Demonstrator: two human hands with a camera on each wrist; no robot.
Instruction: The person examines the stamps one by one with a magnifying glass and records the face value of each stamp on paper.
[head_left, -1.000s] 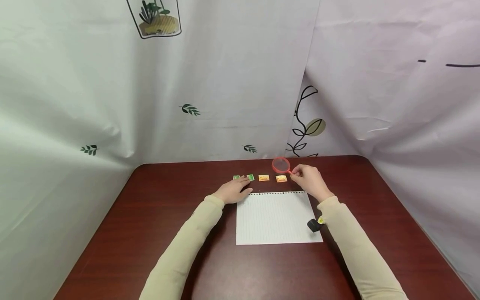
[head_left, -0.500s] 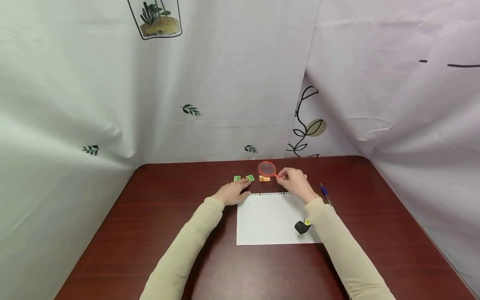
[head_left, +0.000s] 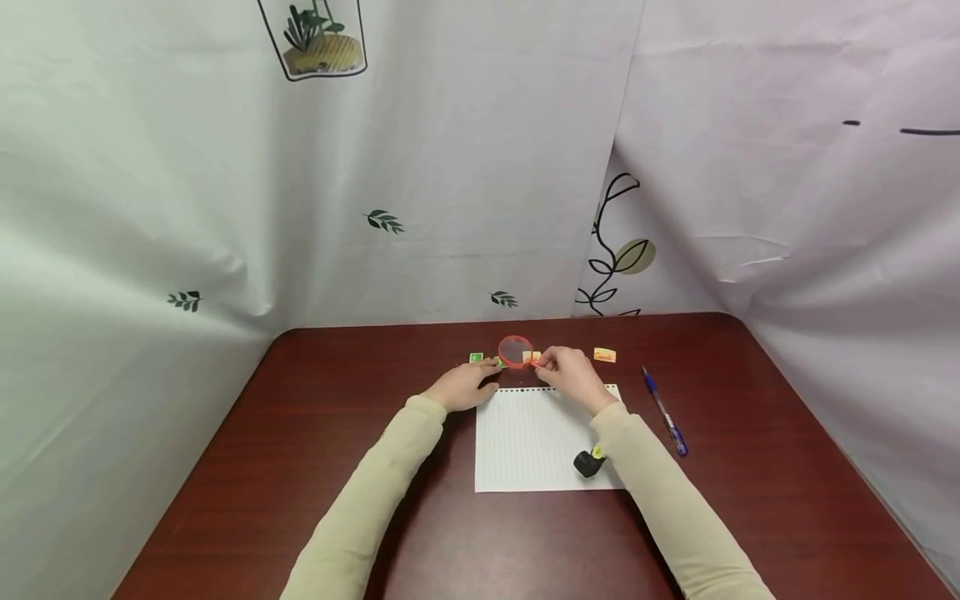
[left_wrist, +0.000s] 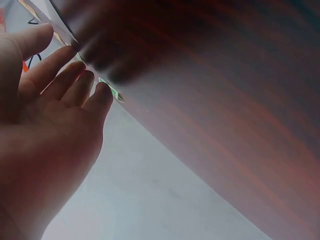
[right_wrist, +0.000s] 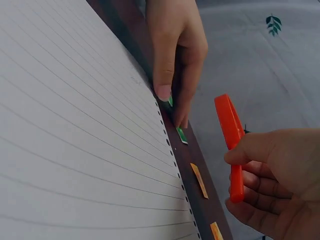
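My right hand (head_left: 573, 375) pinches the handle of a red magnifying glass (head_left: 514, 352) between thumb and fingers. In the right wrist view the magnifying glass (right_wrist: 230, 125) is seen edge-on, raised above the table. Under its lens and handle lies an orange stamp-like paper piece (right_wrist: 199, 181), partly covered in the head view. My left hand (head_left: 463, 386) lies with extended fingers at a green stamp-like piece (head_left: 500, 362), its fingertips touching or just over it. A second green piece (head_left: 476, 357) sits left of that one. Another orange piece (head_left: 604, 355) lies to the right.
A lined sheet with punched holes (head_left: 532, 442) lies in front of the row of small pieces, partly under my right forearm. A blue pen (head_left: 664, 411) rests to its right. White printed fabric (head_left: 450, 167) hangs behind the brown table (head_left: 247, 458).
My right hand has moved left with the magnifying glass, from beside the right orange piece to over the left one and near the green pieces. The pen has come into view. My left hand stays put.
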